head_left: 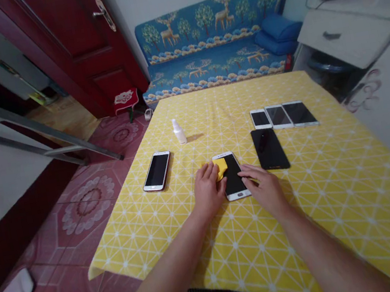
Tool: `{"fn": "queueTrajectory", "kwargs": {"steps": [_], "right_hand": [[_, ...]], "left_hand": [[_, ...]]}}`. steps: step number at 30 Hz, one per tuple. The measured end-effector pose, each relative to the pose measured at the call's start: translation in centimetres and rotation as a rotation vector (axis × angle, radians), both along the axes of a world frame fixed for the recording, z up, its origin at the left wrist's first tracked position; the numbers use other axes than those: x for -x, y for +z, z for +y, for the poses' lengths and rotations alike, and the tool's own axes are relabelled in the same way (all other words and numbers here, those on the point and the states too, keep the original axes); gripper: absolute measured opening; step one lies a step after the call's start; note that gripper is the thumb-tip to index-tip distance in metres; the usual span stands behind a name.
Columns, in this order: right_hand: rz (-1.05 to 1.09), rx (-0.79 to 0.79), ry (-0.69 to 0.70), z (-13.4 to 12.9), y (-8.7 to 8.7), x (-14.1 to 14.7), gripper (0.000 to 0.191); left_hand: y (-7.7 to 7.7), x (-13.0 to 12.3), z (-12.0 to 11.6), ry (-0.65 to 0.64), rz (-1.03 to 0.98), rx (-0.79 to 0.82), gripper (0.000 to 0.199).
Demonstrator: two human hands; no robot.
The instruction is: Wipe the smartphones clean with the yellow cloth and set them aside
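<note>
A white-framed smartphone (236, 181) with a dark screen lies face up on the table in front of me. My left hand (208, 187) is closed on a small yellow cloth (220, 165), pressed against the phone's upper left side. At the phone's right edge rests my right hand (262, 185), its fingers stretched and slightly bent, touching the rim. Further left lies another white phone (157, 171) with a reddish edge. A small white spray bottle (179, 131) stands upright beyond the hands. To the right is a larger black tablet-like device (270, 149).
Three white-framed phones sit side by side at the back right, including a small one (261, 119) and a large one (300, 113). A yellow patterned tablecloth (261, 245) covers the table. Behind it stands a blue sofa (201, 54); a white cabinet (387, 82) is on the right.
</note>
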State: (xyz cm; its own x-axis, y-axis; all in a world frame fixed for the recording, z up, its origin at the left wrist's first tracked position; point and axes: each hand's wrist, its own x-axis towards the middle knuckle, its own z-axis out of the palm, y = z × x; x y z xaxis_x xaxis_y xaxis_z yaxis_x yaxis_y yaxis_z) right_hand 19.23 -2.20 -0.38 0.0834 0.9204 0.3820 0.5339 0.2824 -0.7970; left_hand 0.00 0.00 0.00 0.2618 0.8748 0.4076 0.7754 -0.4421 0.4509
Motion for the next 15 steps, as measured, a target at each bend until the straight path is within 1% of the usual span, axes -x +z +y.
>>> {"fn": "queueTrajectory", "kwargs": {"steps": [9, 15], "right_hand": [[-0.011, 0.009, 0.012, 0.0, 0.23, -0.05, 0.024], [-0.011, 0.009, 0.012, 0.02, 0.09, -0.06, 0.023]], "left_hand": [[-0.02, -0.06, 0.02, 0.005, 0.005, 0.001, 0.042], [-0.04, -0.02, 0.04, -0.005, 0.002, 0.002, 0.043]]}}
